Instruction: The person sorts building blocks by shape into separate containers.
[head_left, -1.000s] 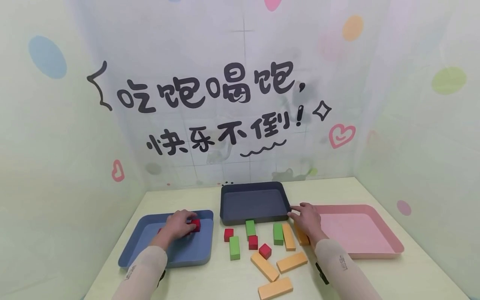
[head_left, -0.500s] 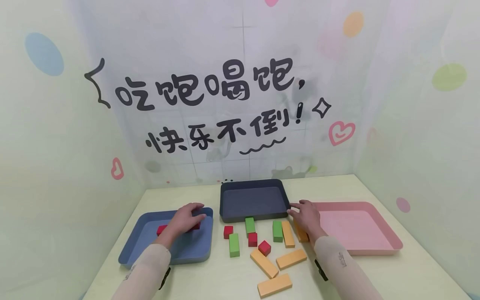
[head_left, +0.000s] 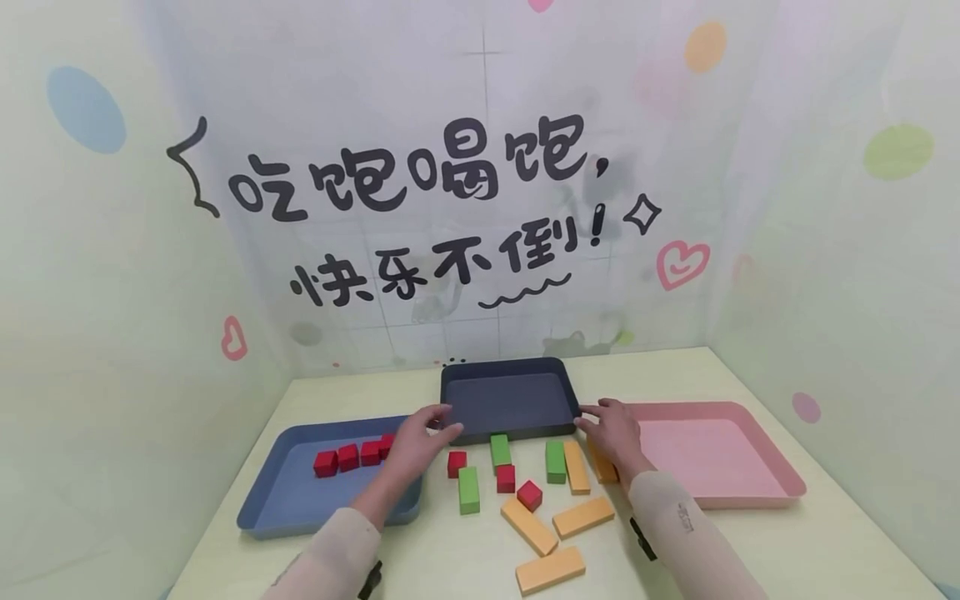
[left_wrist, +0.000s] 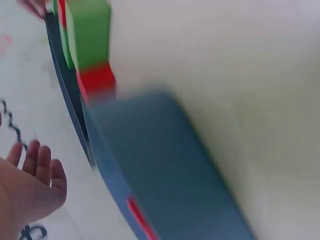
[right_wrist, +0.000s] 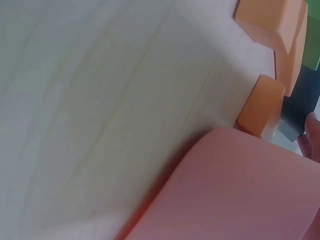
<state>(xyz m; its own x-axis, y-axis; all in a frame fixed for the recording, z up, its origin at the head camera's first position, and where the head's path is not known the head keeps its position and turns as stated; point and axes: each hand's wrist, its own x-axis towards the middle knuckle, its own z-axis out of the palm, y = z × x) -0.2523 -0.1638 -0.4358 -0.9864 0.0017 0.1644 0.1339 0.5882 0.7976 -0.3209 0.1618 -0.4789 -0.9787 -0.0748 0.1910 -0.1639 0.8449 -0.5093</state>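
My left hand (head_left: 416, 442) hovers over the right end of the blue tray (head_left: 258, 508), its fingers loosely bent and nothing held. In the left wrist view its fingers (left_wrist: 44, 162) are spread apart from the blocks. Several red cubes (head_left: 348, 457) stand in a row inside the blue tray; the rightmost is partly hidden behind the hand. My right hand (head_left: 617, 435) has its fingertips at the right edge of the dark tray (head_left: 510, 434), holding no block; whether they touch it I cannot tell. Beneath that hand lies a partly covered orange block (head_left: 602, 468).
On the table between the trays lie several more orange blocks (head_left: 550, 571), green blocks (head_left: 468, 490) and red cubes (head_left: 506, 478). The pink tray (head_left: 750, 502) is at the right, partly behind the right forearm. A printed cloth wall (head_left: 480, 333) encloses the back and sides.
My left hand has let go of a red cube in the blue tray and moved right toward the dark tray, uncovering the row of cubes. The right hand has stayed in place.
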